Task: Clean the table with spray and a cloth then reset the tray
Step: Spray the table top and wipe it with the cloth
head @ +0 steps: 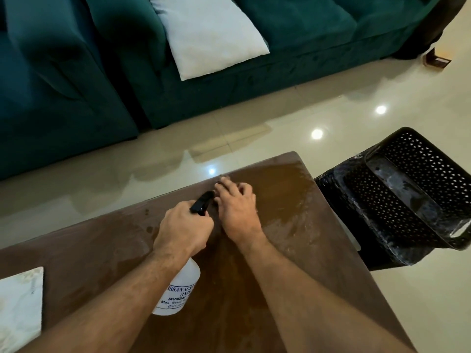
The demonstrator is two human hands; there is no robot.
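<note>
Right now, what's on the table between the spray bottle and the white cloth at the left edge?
Nothing: in the head view only bare brown table lies between the spray bottle and the white cloth.

A brown wooden table (107, 240) fills the near part of the scene, its top wet and glossy toward the far right corner. At its near left edge lies a white cloth (19, 309), flat on the wood. The table stands on a glossy cream tiled floor (318, 103), which also bears a dark green sofa (76, 72) on the far side and a black perforated basket (407, 200) just right of the table.
</note>
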